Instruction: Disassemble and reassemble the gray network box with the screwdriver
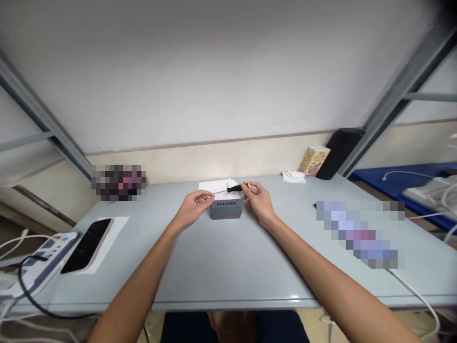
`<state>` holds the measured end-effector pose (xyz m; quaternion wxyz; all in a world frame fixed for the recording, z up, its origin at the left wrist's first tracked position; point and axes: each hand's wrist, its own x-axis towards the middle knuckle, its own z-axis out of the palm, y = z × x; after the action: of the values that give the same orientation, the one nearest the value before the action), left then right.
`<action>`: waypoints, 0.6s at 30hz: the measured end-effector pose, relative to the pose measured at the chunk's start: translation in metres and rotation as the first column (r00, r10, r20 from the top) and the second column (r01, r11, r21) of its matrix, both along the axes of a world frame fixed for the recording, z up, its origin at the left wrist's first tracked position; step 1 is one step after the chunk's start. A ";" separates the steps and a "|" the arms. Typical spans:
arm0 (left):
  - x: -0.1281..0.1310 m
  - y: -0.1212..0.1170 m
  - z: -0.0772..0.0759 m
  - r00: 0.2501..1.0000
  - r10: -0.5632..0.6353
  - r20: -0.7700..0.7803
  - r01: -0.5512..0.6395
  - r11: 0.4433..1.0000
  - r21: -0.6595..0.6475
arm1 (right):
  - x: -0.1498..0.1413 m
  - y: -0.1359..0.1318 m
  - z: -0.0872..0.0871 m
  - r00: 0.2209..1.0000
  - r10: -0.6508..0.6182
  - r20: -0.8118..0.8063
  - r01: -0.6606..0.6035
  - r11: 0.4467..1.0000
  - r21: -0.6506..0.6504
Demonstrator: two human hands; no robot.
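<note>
A small grey box with vent slots (pixel 226 209) sits on the grey table (pixel 228 267) in front of me. My right hand (pixel 260 200) is closed round the black and yellow handle of a small screwdriver (pixel 237 187), held level above the box with its shaft pointing left. My left hand (pixel 194 206) rests at the box's left end, fingers curled close to the screwdriver's tip. Whether it pinches anything I cannot make out. A white sheet of paper (pixel 214 186) lies behind the box.
A black phone (pixel 86 244) lies on white paper at the left, beside a power strip (pixel 39 259) with cables. At the back right stand a small carton (pixel 314 161), a crumpled tissue (pixel 293 176) and a black cylinder (pixel 339 151). A white cable (pixel 414 290) runs off the right front.
</note>
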<state>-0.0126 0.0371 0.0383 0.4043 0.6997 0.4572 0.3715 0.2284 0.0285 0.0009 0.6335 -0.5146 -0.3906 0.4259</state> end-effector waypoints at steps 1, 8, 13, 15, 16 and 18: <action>-0.002 0.002 -0.002 1.000 0.006 0.017 -0.006 1.000 -0.005 | -0.001 -0.001 0.000 0.999 0.033 0.006 -0.033 0.999 0.014; -0.020 0.023 -0.022 0.923 0.349 -0.162 -0.315 0.928 0.201 | -0.007 -0.001 -0.002 0.988 0.154 -0.001 -0.154 0.985 0.080; -0.024 0.022 -0.032 0.821 0.334 -0.463 -0.175 0.920 0.352 | -0.006 -0.002 -0.004 0.991 0.130 0.012 -0.130 0.988 0.084; -0.022 0.020 -0.034 0.798 0.302 -0.522 -0.114 0.925 0.361 | -0.006 -0.002 -0.003 0.993 0.114 0.009 -0.115 0.990 0.077; -0.021 0.019 -0.035 0.788 0.291 -0.543 -0.092 0.927 0.363 | -0.006 -0.002 -0.003 0.994 0.113 0.006 -0.113 0.991 0.074; -0.019 0.018 -0.036 0.775 0.276 -0.569 -0.065 0.930 0.363 | -0.007 -0.002 -0.002 0.993 0.121 0.000 -0.121 0.990 0.069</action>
<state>-0.0315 0.0552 0.0026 0.0788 0.7930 0.5583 0.2308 0.2212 0.0262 -0.0008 0.6246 -0.4669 -0.4342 0.4510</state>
